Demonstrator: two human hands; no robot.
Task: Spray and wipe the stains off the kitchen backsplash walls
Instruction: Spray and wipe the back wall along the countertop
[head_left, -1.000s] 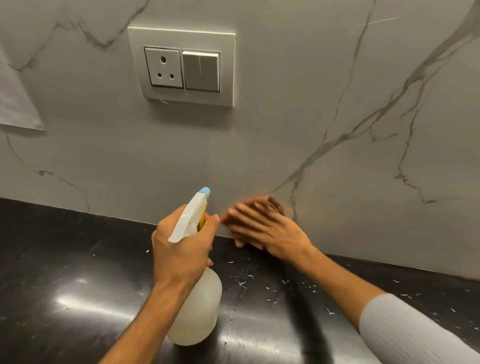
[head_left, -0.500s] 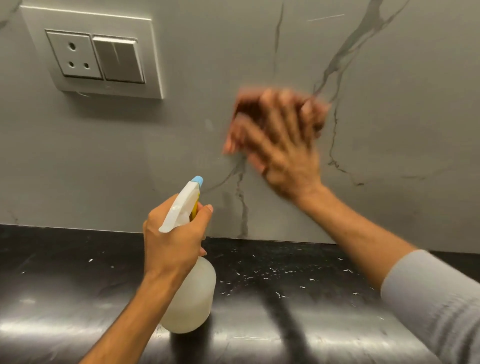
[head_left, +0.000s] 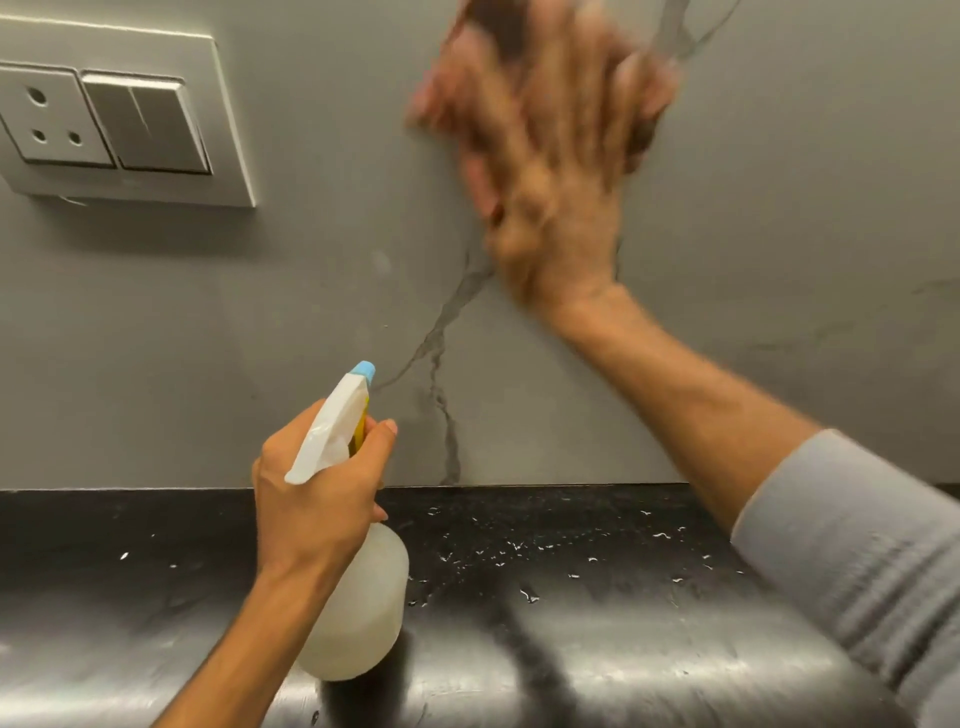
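Grey backsplash | right hand higher now, fingers spread on dark cloth | left hand grips spray bottle

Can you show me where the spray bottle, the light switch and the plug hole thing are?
spray bottle (head_left: 358, 613): head view, cloudy body.
light switch (head_left: 146, 124): head view, rocker face.
socket (head_left: 52, 117): head view, between holes.

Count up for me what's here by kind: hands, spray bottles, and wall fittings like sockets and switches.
Hands: 2, left hand and right hand
Spray bottles: 1, spray bottle
Sockets: 1, socket
Switch units: 1, switch
Total: 5
A dark cloth seems to sit under the right hand, too blurred to count.
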